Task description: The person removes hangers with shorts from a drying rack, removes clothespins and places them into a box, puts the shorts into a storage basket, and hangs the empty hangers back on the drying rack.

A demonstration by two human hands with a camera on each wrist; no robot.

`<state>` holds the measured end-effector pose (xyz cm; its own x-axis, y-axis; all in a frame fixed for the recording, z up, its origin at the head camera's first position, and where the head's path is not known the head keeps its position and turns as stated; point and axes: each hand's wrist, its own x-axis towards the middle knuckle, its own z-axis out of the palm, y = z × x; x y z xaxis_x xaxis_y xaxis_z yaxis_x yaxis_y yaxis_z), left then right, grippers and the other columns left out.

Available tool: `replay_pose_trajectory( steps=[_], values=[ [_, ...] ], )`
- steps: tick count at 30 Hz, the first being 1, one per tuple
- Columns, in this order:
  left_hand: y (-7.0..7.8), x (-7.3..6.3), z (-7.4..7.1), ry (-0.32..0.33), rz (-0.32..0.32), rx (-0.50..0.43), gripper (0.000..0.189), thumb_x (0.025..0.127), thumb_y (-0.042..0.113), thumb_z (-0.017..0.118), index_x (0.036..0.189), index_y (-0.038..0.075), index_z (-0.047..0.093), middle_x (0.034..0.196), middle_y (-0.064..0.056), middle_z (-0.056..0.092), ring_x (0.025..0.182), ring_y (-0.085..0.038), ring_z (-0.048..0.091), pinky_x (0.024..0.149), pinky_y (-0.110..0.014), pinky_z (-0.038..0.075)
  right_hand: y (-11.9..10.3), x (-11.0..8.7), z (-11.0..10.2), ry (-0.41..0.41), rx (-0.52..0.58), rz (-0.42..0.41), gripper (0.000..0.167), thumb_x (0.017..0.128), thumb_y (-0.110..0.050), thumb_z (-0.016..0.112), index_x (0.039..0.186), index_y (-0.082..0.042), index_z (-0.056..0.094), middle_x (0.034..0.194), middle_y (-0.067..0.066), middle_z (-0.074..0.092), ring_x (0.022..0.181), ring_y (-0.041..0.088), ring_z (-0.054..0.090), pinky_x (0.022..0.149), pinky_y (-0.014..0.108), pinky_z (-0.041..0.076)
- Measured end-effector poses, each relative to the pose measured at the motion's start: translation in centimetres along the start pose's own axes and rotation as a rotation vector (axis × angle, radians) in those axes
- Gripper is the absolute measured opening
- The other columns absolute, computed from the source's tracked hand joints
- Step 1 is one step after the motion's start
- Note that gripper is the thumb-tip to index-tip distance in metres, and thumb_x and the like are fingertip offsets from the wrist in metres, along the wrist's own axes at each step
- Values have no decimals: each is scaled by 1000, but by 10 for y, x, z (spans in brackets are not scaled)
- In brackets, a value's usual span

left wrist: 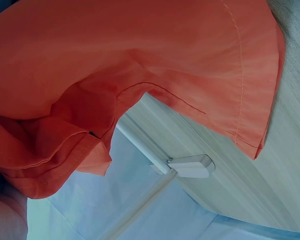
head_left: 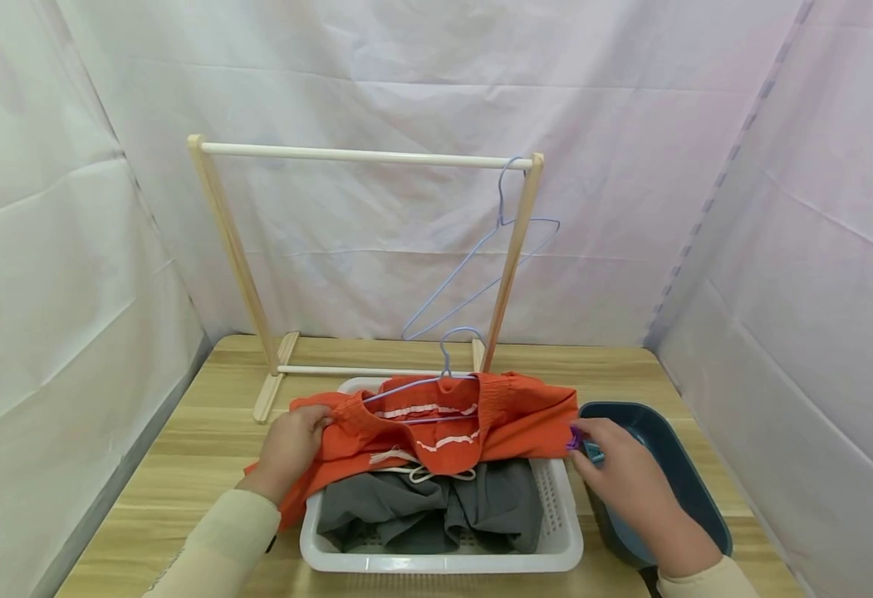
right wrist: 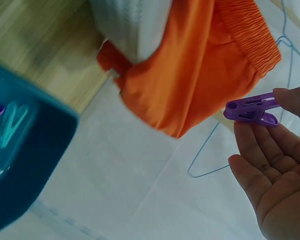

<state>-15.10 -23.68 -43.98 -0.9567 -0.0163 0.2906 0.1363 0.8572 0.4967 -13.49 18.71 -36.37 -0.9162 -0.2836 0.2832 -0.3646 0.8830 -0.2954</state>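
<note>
Orange shorts [head_left: 526, 415] with an elastic waistband and white drawstring lie across a white basket [head_left: 436, 563]. A blue wire hanger [head_left: 446, 353] sits in the waist opening, its hook standing up toward the rack. My left hand [head_left: 290, 448] grips the left side of the shorts by the waistband; in the left wrist view one orange leg [left wrist: 190, 60] hangs beside it. Between thumb and fingers my right hand [head_left: 623, 465] pinches a purple clothespin [right wrist: 250, 109], close to the right side of the shorts. Dark grey cloth [head_left: 436, 507] lies in the basket underneath.
Behind the basket stands a wooden rack [head_left: 365, 154] with a white bar. A second blue hanger [head_left: 451, 278] hangs at its right end. On the right, a dark teal bin [head_left: 693, 498] contains several clothespins, including a teal one [right wrist: 12, 124]. White cloth walls surround the table.
</note>
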Motion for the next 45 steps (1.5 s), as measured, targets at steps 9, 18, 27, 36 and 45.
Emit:
replay_pose_trajectory(
  steps=[9,18,27,36,45],
  values=[
    [0,0,1,7,3,5,11,86,2,68,96,6,72,87,-10,70,74,-30,64,77,-49,55,27,-1,0,-53,12,84,37,83,-11,73,116,4,63,106,15,65,90,28,63,75,48,54],
    [-1,-1,3,49,26,9,11,85,1,70,95,6,72,86,-11,71,73,-31,65,75,-49,56,54,-2,2,-132,-10,134,39,84,-15,73,116,4,62,108,17,64,94,32,62,81,54,52],
    [0,-2,3,62,46,13,10,84,0,70,91,7,71,83,-10,70,70,-31,63,72,-48,55,74,1,-1,-206,-39,125,35,83,-13,73,112,5,63,99,13,64,90,30,62,79,51,53],
    [1,-3,1,63,44,11,9,84,0,70,89,7,71,81,-9,70,69,-31,64,72,-48,55,92,12,1,-267,-47,135,32,83,-9,72,109,7,62,91,9,63,81,23,59,76,49,53],
    [1,-2,1,67,45,9,9,83,0,71,89,7,71,79,-9,69,68,-31,63,71,-48,55,111,25,4,-330,-62,171,30,84,-9,70,107,9,61,89,12,65,81,25,61,78,51,52]
  ],
)
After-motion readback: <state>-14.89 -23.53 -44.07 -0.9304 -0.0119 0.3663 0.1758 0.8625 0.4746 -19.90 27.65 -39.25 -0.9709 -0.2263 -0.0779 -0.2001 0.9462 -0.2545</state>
